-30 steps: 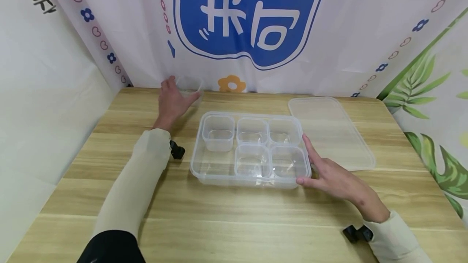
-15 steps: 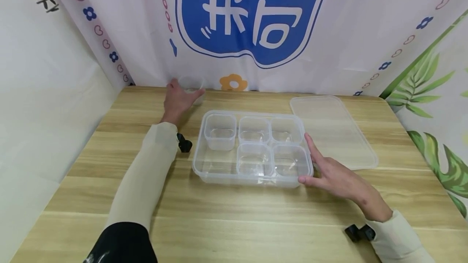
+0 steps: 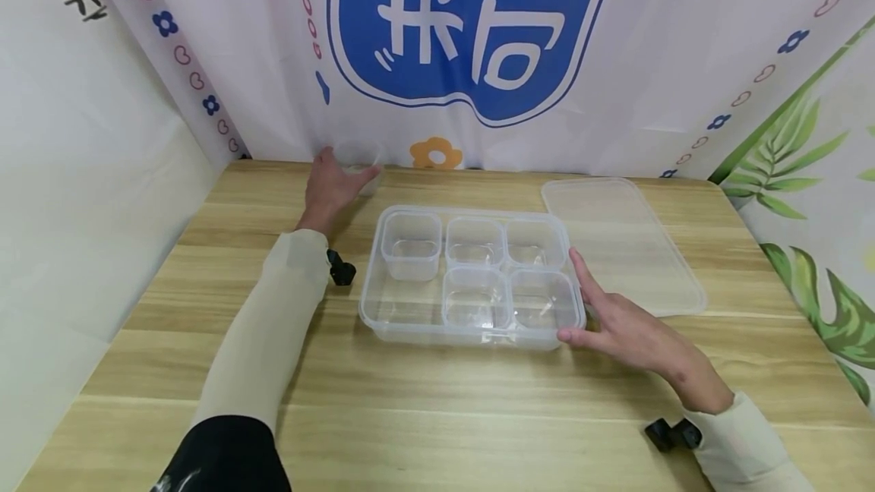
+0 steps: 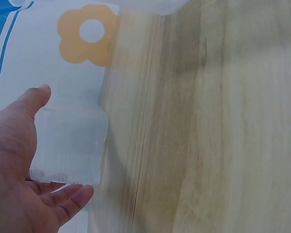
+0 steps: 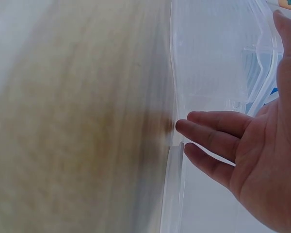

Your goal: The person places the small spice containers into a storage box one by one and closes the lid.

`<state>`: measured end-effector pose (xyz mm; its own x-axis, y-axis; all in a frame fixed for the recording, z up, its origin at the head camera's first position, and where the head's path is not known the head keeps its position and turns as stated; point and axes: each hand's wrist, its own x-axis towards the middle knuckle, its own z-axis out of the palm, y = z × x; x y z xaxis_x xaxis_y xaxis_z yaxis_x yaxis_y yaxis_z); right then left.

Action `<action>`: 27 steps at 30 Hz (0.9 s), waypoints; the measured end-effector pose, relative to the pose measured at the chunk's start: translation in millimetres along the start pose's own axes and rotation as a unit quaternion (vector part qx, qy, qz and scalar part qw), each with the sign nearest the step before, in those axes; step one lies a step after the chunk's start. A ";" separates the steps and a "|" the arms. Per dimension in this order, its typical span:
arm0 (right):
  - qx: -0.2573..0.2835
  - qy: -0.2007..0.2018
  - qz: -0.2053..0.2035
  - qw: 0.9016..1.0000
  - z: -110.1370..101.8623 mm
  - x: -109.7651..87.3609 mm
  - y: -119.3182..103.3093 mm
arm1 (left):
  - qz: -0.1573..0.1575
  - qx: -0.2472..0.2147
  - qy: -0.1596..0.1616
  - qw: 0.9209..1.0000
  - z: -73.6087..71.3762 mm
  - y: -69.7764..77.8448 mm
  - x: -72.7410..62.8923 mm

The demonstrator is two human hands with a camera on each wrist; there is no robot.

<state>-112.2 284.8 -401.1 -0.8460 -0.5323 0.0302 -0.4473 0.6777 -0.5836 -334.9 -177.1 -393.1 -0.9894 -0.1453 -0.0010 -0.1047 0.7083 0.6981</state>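
Observation:
My left hand [image 3: 331, 188] is at the back left of the table, around a small clear plastic container [image 4: 70, 145]. Its thumb is on one side of the container and its other fingers on the opposite side. In the middle stands a large clear plastic box [image 3: 403, 334], holding several small containers of the same kind; its front-left part has none. My right hand [image 3: 625, 331] rests against the right side of the box, thumb at the front corner. In the right wrist view its fingers [image 5: 211, 138] are nearly straight along the wall.
A flat clear lid [image 3: 622, 241] lies behind and right of the box. A printed cloth [image 3: 273, 59] hangs along the table's back edge, close behind the left hand. Bare wood [image 3: 437, 416] shows in front of the box.
The left hand has shifted slightly right at the container, then stays nearly still. The right hand and the box keep their places; the head view has moved a little.

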 end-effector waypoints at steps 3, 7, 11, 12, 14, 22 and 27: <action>0.002 -0.002 0.000 1.000 -0.1 0.5 0.2 | 0.006 0.004 0.002 1.000 -0.2 -0.5 0.2; 0.005 -0.002 0.000 1.000 -0.1 0.9 0.2 | 0.009 0.003 0.000 1.000 -0.3 -0.5 -0.3; 0.005 -0.001 -0.001 1.000 0.0 0.9 0.3 | 0.011 0.001 0.001 1.000 -0.1 -1.5 -1.7; 0.005 -0.001 -0.001 1.000 0.0 0.8 0.3 | 0.011 0.001 0.001 1.000 0.0 -1.9 -2.1; 0.005 -0.001 0.000 1.000 0.1 0.7 0.2 | 0.012 -0.002 0.002 1.000 -0.1 -2.5 -2.8; 0.004 -0.002 0.005 1.000 0.3 1.1 -0.7 | 0.021 -0.003 0.007 1.000 -2.5 -2.6 -6.3; 0.001 -0.002 0.007 1.000 -0.9 1.1 -1.6 | 0.033 0.000 0.009 0.999 -6.6 0.4 -12.5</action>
<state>-112.7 283.6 -399.4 -0.8506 -0.5255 0.0181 -0.4353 0.6845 -0.5848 -321.9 -179.5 -388.1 -0.9923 -0.1098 0.0576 -0.0389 0.7168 0.6962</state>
